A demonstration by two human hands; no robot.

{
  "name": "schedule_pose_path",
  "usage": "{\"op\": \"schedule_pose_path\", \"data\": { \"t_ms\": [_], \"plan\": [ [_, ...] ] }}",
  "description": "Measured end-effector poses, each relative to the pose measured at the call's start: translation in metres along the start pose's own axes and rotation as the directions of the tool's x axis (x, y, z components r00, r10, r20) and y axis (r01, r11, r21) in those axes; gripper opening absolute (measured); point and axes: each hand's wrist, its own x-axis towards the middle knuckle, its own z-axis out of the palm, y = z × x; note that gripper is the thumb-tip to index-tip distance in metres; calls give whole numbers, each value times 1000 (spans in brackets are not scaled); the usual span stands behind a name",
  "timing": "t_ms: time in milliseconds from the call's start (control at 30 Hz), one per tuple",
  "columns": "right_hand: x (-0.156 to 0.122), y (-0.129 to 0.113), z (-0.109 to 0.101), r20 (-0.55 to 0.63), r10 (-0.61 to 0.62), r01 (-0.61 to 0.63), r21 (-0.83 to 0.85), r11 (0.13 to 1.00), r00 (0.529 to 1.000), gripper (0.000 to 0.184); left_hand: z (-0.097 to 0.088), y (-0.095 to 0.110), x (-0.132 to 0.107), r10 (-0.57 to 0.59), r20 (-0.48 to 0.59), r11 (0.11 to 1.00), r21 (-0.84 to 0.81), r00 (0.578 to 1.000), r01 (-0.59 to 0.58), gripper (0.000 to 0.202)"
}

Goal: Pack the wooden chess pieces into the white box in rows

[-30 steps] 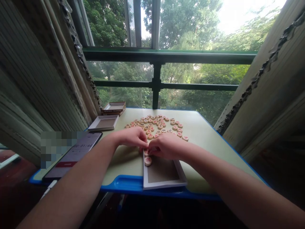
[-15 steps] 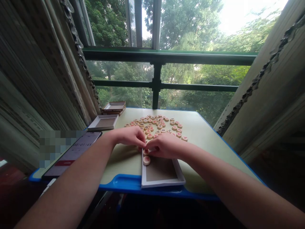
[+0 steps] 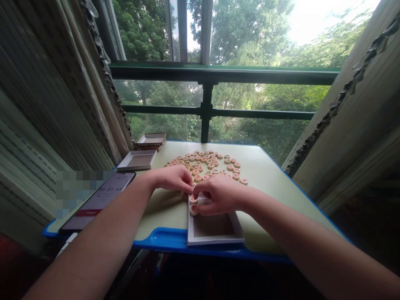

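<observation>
Two round wooden xiangqi pieces [image 3: 193, 209] with red characters lie along the left wall of a shallow white box [image 3: 215, 240]. My right hand [image 3: 220, 193] reaches over the box, its thumb against the nearer piece and its index finger by the farther end of the short row. At the box's far left corner my left hand [image 3: 175, 178] is closed, thumb and fingers pinched together beside my right fingertips. What the left fingers hold, if anything, is hidden. Beyond both hands many more loose xiangqi pieces [image 3: 215, 171] are spread on the table, partly covered by my hands.
A phone [image 3: 103, 196] showing a running timer lies on the table's left side, with a cable at its near end. Behind it sit another shallow white box [image 3: 137, 160] and a stack of brown-edged boxes [image 3: 151, 139]. The table [image 3: 281, 196] has a blue rim.
My right thumb has come down onto the nearer piece in the box, where it was farther up before. My left hand stays at the box corner. The view has shifted slightly.
</observation>
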Motion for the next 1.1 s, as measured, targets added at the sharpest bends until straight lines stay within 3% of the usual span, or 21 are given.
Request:
{"op": "schedule_pose_path", "data": {
  "t_ms": [300, 567, 667, 700, 767, 867, 967, 1100],
  "plan": [
    [-1, -7, 2, 44, 13, -13, 10, 1000, 999, 30, -1, 2, -2, -4, -11, 999, 52, 1000, 4, 19],
    [-2, -7, 2, 41, -33, 31, 62, 998, 999, 19, 0, 2, -2, 7, -26, 999, 33, 1000, -6, 25],
    [-1, -3, -3, 26, -23, 21, 86, 996, 999, 20, -1, 0, 0, 16, -127, 1000, -1, 992, -17, 36],
    [0, 1, -5, 2, -4, 4, 87, 996, 1000, 19, -1, -1, 2, 15, -211, 1000, -3, 977, -16, 40],
    [4, 14, -7, -95, 83, -77, 63, 995, 992, 18, -2, -4, 6, 32, -418, 999, 41, 908, -16, 43],
    [9, 39, -6, -331, 295, -314, -6, 949, 897, 21, -2, -11, 14, 156, -600, 974, 224, 785, -22, 33],
    [12, 60, -5, -367, 403, -444, -31, 896, 839, 25, 2, -19, 21, 226, -595, 935, 354, 771, -1, 28],
    [10, 67, -5, -244, 399, -421, -42, 906, 884, 23, 6, -23, 28, 197, -564, 922, 386, 802, 44, 30]
  ]
}}
